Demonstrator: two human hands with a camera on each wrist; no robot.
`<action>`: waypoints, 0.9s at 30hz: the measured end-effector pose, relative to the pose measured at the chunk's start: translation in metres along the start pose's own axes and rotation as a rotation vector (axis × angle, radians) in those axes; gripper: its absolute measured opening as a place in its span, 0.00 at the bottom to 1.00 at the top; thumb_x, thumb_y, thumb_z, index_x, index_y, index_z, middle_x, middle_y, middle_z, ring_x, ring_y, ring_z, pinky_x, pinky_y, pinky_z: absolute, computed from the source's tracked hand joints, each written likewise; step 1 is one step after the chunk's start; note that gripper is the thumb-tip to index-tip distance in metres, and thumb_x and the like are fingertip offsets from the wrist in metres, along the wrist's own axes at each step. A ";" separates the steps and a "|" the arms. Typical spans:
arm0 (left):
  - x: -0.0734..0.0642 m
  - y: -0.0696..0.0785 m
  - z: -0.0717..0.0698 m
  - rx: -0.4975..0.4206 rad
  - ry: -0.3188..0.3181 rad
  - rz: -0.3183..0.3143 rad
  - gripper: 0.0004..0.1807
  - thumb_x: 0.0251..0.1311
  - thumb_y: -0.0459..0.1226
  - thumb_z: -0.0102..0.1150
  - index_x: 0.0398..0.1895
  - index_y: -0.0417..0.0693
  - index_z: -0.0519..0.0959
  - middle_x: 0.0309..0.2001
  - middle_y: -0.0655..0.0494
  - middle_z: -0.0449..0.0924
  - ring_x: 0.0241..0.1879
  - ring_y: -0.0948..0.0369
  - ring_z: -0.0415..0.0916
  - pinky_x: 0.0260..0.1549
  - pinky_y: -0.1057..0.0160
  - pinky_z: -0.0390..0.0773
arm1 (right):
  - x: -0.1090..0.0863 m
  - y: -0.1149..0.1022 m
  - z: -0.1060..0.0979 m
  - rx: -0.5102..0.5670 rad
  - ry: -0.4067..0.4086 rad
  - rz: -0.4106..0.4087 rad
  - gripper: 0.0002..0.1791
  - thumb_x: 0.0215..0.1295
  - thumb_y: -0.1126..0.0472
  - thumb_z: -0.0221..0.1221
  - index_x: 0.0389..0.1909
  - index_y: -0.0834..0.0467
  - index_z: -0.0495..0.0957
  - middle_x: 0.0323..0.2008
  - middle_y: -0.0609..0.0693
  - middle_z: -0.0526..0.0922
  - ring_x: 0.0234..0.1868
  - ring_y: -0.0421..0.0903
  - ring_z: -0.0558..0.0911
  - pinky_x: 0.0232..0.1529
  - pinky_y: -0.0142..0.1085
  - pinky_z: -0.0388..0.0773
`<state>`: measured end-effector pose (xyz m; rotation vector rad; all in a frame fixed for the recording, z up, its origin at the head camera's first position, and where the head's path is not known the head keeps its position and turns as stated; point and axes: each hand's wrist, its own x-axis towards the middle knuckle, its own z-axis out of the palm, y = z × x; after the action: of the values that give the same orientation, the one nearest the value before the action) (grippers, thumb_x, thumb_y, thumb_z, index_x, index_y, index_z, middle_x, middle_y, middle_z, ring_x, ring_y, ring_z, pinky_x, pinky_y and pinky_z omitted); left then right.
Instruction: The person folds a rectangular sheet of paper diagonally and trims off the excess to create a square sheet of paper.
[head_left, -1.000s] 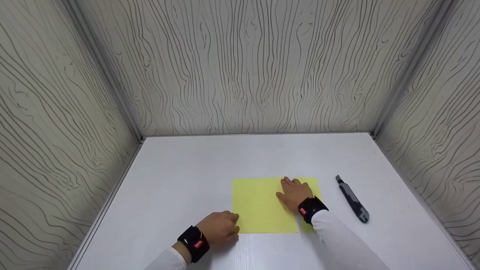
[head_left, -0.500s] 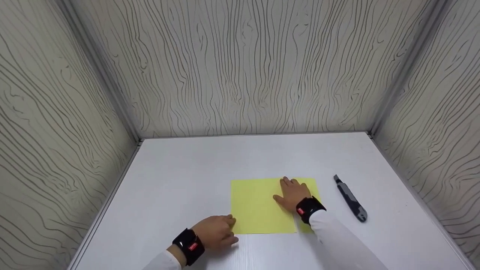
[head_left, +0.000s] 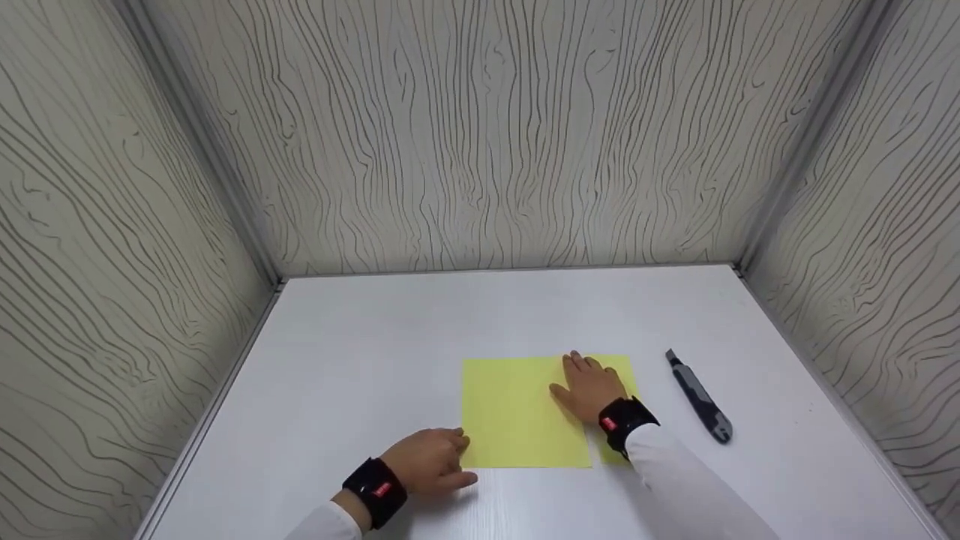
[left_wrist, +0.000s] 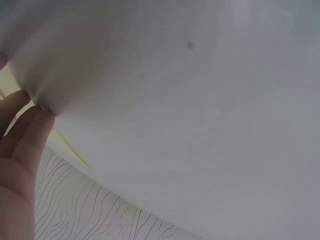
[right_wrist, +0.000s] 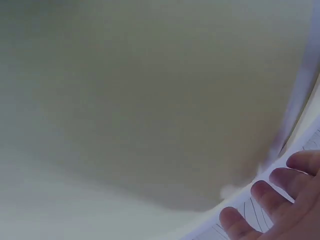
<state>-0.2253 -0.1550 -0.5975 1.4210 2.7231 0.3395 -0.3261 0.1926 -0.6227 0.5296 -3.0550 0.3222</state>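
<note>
A large yellow paper sheet lies flat on the white table, with a narrower yellow paper strip along its right side. A thin white gap parts the two at the near edge; my right hand hides the gap farther up. That right hand rests on the paper near the far edge, fingers spread. At the sheet's near left corner, my left hand touches the edge with its fingertips, thumb stretched out over the table. In the left wrist view the fingers look fairly straight at the paper's edge.
A grey and black utility knife lies to the right of the paper, its tip pointing away. Wood-grain panels enclose the white table at the back and both sides.
The gap between sheet and strip at the near edge has widened slightly. My left hand has shifted a little left and its thumb has straightened. The right hand stays on the paper.
</note>
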 end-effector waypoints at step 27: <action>-0.006 -0.017 0.001 0.141 0.243 -0.290 0.28 0.72 0.55 0.66 0.61 0.44 0.86 0.64 0.42 0.84 0.63 0.44 0.83 0.60 0.44 0.85 | -0.052 0.036 -0.044 0.062 0.131 0.071 0.43 0.78 0.41 0.61 0.80 0.67 0.66 0.79 0.73 0.66 0.80 0.76 0.63 0.75 0.75 0.61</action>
<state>-0.2352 -0.1691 -0.6022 1.0460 3.1521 0.3275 -0.2898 0.2524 -0.5901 0.3857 -2.9501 0.4370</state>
